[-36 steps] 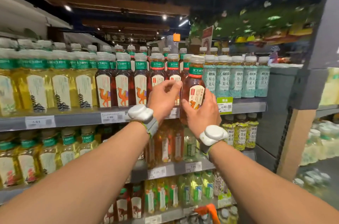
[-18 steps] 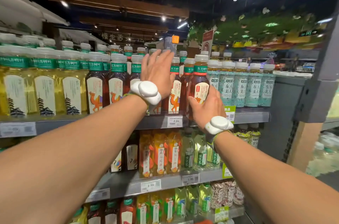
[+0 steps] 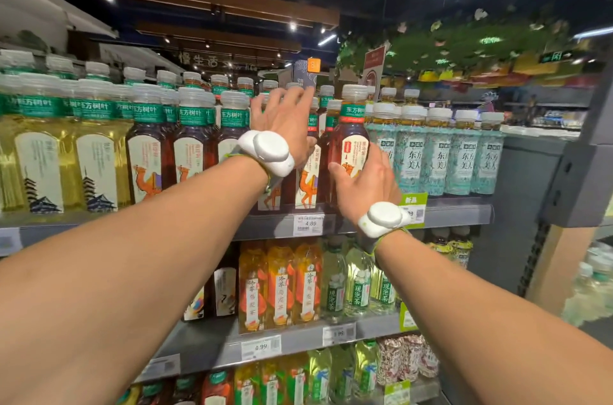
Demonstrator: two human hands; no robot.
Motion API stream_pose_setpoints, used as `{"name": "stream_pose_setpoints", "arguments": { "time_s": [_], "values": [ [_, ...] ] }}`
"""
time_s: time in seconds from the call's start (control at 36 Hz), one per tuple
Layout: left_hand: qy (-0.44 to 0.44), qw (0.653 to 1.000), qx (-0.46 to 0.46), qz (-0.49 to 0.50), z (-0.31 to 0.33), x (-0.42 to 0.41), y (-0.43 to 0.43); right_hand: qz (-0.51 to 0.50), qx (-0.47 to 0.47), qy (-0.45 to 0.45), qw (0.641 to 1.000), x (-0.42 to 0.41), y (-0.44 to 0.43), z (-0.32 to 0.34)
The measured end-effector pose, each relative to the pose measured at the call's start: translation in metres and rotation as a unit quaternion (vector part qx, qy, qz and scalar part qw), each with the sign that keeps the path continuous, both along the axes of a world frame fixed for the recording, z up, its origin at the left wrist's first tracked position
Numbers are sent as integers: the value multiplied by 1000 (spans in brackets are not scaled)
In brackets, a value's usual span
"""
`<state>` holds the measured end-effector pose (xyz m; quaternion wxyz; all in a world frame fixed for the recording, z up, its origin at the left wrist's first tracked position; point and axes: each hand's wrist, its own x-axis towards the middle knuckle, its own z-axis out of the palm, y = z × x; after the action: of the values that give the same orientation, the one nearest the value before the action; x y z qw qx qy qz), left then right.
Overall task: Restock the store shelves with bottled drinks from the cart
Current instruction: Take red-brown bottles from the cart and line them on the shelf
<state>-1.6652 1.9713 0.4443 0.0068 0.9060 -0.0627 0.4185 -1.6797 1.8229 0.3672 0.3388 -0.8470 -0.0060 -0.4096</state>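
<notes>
A brown tea bottle [image 3: 352, 136] with a white cap, green neck band and camel label stands at the front of the top shelf [image 3: 457, 210], at the right end of the brown tea row. My right hand [image 3: 365, 182] grips its lower body, thumb on the left and fingers on the right. My left hand [image 3: 285, 119] is just to the left, higher up, with straight spread fingers pressing on the brown bottles behind. Both wrists wear white bands. No cart is in view.
Yellow tea bottles [image 3: 39, 156] fill the top shelf's left part, and pale teal bottles [image 3: 441, 156] stand right beside the held bottle. Orange and green drinks [image 3: 280, 285] fill the shelf below. A grey end panel [image 3: 530, 205] closes the shelf on the right.
The brown bottle went from being held in front of the shelf edge to standing in the row. My left hand rose from the bottle to the bottles behind.
</notes>
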Motion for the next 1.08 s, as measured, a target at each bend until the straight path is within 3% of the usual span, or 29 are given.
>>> {"name": "stream_pose_setpoints", "arguments": {
  "time_s": [1.08],
  "values": [
    [-17,999,-26,-13,-6,2,0,64,31,34,997,40,13,-27]
  ]
}}
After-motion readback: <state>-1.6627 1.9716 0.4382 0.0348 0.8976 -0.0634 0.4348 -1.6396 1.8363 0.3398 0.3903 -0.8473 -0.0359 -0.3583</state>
